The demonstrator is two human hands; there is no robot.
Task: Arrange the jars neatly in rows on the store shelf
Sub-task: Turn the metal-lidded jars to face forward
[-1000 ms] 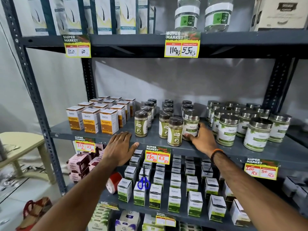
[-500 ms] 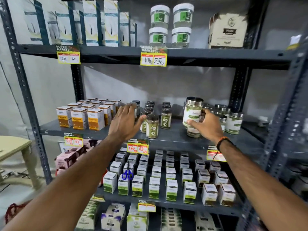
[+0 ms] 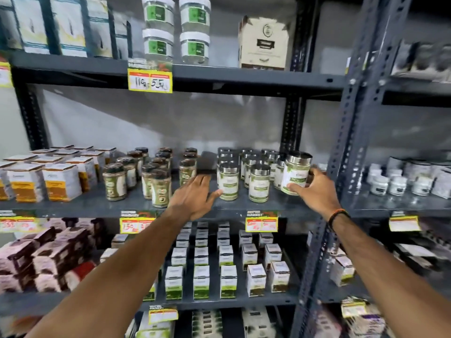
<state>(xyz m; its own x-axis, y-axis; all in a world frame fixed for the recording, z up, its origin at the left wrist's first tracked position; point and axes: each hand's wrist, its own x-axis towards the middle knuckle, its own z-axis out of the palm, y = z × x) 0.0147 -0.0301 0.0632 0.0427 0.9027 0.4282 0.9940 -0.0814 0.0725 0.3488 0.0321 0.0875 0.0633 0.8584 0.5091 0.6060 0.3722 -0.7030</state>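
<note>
Gripping a silver-lidded jar with a white-and-green label [image 3: 296,173], the right hand [image 3: 316,189] holds it raised off the dark grey metal shelf [image 3: 83,205] at the right end of the silver-lidded jar rows [image 3: 246,172], long axis near upright, lid tipped slightly right. Left hand [image 3: 195,195] lies flat, palm down, fingers spread and holding nothing, thumb tip touching the front-left silver-lidded jar [image 3: 228,181]; brown-lidded jars [image 3: 146,174] stand upright just left.
</note>
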